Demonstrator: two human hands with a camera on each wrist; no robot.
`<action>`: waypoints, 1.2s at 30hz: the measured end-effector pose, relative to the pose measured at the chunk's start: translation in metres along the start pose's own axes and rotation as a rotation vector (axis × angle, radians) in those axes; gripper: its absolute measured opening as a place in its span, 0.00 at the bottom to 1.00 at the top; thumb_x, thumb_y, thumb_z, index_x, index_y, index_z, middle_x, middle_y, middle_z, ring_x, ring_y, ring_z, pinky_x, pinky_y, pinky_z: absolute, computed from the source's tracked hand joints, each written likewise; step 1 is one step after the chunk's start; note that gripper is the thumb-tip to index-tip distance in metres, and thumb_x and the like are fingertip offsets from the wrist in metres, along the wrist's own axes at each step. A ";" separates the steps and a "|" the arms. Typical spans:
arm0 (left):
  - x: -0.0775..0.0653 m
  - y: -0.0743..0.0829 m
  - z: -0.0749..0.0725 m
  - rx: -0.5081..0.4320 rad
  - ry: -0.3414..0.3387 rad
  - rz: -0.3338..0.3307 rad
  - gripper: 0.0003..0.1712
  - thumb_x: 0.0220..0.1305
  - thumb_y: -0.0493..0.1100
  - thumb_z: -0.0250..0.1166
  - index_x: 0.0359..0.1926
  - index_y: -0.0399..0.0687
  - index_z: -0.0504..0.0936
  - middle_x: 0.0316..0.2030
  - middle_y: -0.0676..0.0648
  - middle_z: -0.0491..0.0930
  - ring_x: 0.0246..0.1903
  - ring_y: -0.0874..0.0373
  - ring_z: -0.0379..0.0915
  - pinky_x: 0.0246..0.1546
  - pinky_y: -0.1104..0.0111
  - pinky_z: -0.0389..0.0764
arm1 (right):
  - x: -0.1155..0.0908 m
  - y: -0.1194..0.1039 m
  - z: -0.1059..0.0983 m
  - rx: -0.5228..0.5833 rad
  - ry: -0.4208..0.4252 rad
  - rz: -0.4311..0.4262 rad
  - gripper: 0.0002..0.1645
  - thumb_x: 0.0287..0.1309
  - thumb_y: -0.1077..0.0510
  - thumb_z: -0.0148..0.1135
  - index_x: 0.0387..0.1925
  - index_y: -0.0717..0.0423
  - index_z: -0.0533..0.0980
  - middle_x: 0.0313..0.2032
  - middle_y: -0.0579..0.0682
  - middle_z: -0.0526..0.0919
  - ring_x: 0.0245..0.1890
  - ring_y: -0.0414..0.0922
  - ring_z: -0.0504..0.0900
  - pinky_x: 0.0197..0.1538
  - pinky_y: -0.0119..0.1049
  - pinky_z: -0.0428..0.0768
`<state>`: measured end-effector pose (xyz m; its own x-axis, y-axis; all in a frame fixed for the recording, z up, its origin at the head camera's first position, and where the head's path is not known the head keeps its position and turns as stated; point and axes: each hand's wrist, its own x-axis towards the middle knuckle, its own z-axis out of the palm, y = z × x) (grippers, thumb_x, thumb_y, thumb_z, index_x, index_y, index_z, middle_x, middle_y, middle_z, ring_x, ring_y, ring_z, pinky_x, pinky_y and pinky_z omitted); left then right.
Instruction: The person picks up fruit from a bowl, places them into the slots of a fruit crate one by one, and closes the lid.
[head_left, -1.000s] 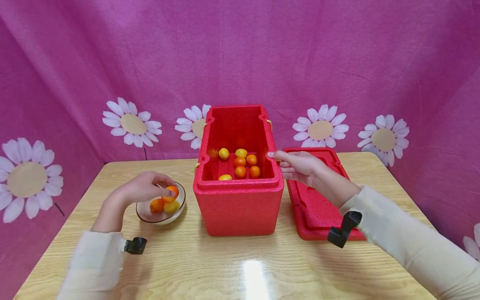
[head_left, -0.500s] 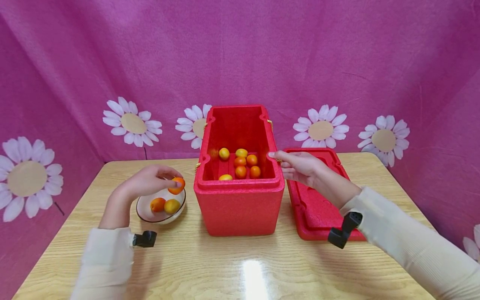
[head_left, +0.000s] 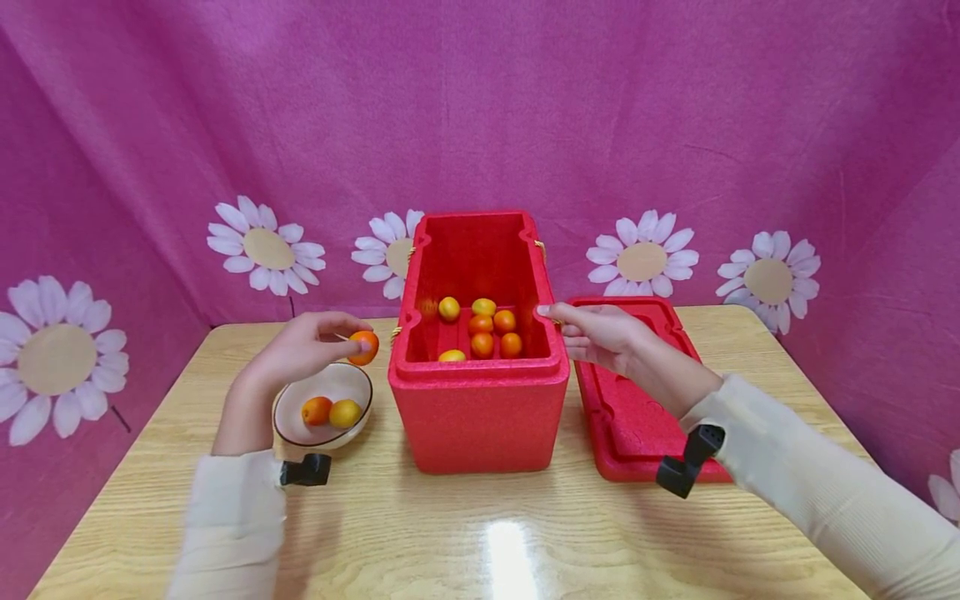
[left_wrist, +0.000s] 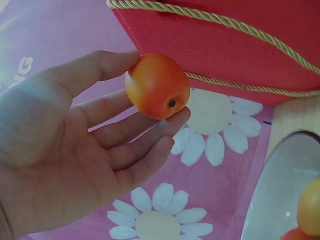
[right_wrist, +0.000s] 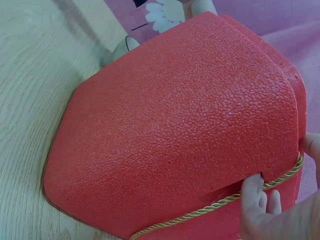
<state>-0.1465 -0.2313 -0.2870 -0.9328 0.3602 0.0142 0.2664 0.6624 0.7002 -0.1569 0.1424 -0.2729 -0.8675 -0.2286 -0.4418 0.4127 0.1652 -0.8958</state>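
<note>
Fruit (head_left: 364, 348) — orange, round — is pinched between thumb and fingertips of the left hand (head_left: 309, 343), held up near the far rim of the bowl (head_left: 330, 381). An orange fruit (head_left: 316, 410) and a yellow fruit (head_left: 345, 414) lie inside it. The right hand (head_left: 609, 335) grips the red box (head_left: 480, 427) at its side, fingers seemingly tucked, partly hidden, into a slot (right_wrist: 227, 191) by the gold rope (right_wrist: 200, 210).

Bowl (left_wrist: 275, 182) cropped in left wrist view, left sleeve (head_left: 234, 525) cropped; lid (head_left: 636, 425) partly hidden
</note>
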 end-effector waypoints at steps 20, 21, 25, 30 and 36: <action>0.019 0.037 -0.015 -0.151 0.084 -0.005 0.23 0.64 0.51 0.62 0.57 0.47 0.76 0.51 0.43 0.81 0.47 0.60 0.77 0.54 0.65 0.76 | 0.002 0.000 -0.001 0.008 0.007 0.001 0.24 0.62 0.43 0.58 0.49 0.55 0.69 0.23 0.40 0.77 0.22 0.35 0.73 0.41 0.26 0.83; 0.020 0.039 -0.016 -0.155 0.084 0.007 0.23 0.64 0.51 0.63 0.57 0.47 0.76 0.50 0.44 0.81 0.46 0.62 0.77 0.52 0.68 0.77 | 0.002 0.000 -0.001 0.008 0.008 0.002 0.23 0.62 0.43 0.58 0.48 0.55 0.69 0.23 0.40 0.76 0.22 0.35 0.72 0.41 0.26 0.83; 0.024 0.049 -0.021 -0.163 0.093 0.040 0.23 0.63 0.51 0.64 0.57 0.48 0.77 0.46 0.50 0.83 0.46 0.66 0.77 0.50 0.71 0.77 | 0.002 -0.001 -0.001 0.011 0.005 0.001 0.22 0.62 0.43 0.58 0.47 0.55 0.69 0.22 0.40 0.76 0.22 0.35 0.71 0.39 0.25 0.82; 0.032 0.061 -0.027 -0.151 0.082 0.062 0.22 0.63 0.49 0.64 0.56 0.48 0.78 0.47 0.48 0.82 0.46 0.63 0.78 0.56 0.62 0.76 | 0.001 -0.001 -0.002 0.005 -0.006 0.004 0.25 0.62 0.42 0.58 0.51 0.55 0.68 0.25 0.40 0.78 0.23 0.35 0.73 0.41 0.25 0.82; 0.042 0.078 -0.036 -0.112 0.056 0.068 0.19 0.63 0.48 0.64 0.54 0.51 0.80 0.49 0.47 0.82 0.47 0.57 0.79 0.56 0.58 0.75 | 0.000 0.000 -0.001 -0.010 0.013 0.015 0.29 0.62 0.42 0.57 0.56 0.55 0.66 0.31 0.40 0.81 0.27 0.35 0.79 0.44 0.27 0.83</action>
<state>-0.1737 -0.1880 -0.2067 -0.9263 0.3627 0.1023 0.3041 0.5591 0.7713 -0.1568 0.1437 -0.2728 -0.8648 -0.2135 -0.4545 0.4231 0.1779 -0.8885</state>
